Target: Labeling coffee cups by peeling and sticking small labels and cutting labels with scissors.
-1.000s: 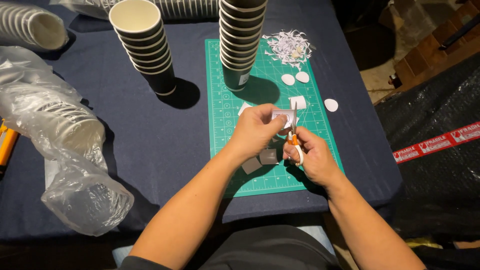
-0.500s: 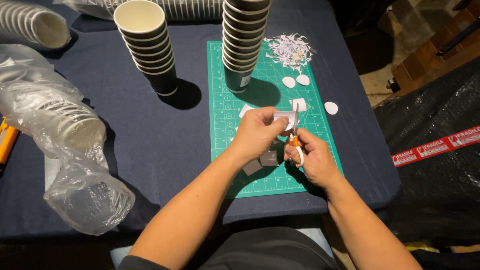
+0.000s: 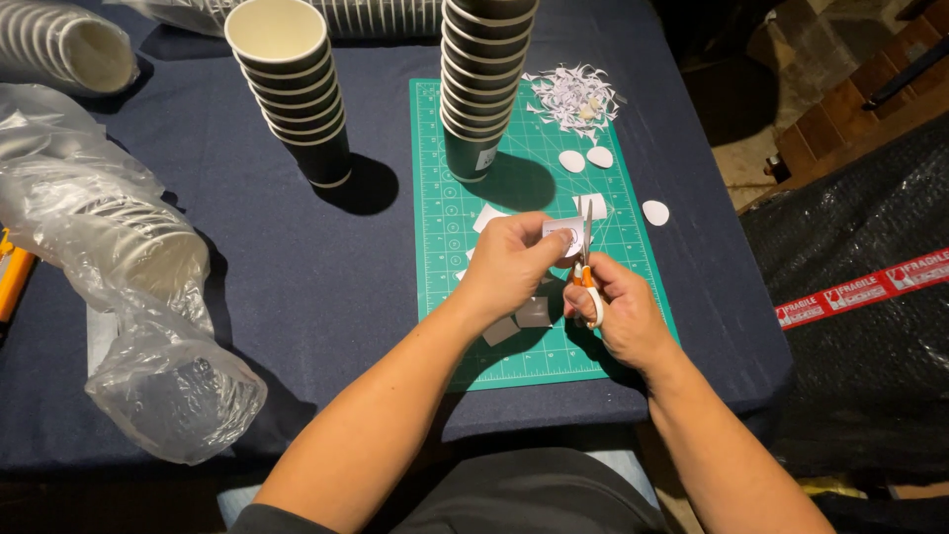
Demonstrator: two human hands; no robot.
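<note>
Over the green mat (image 3: 514, 346), the left hand (image 3: 509, 265) pinches a light, floppy paper piece (image 3: 560, 235) by its edge while the right hand (image 3: 618, 311) grips scissors (image 3: 587, 259), blades seemingly cutting it.

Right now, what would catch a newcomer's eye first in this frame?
Mid-frame, the left hand pinches a small white paper piece while the right hand works orange-handled scissors into it, above a green cutting mat. Two tall stacks of dark paper cups rise behind, and a heap of white paper scraps lies at the mat's far right corner.
</note>
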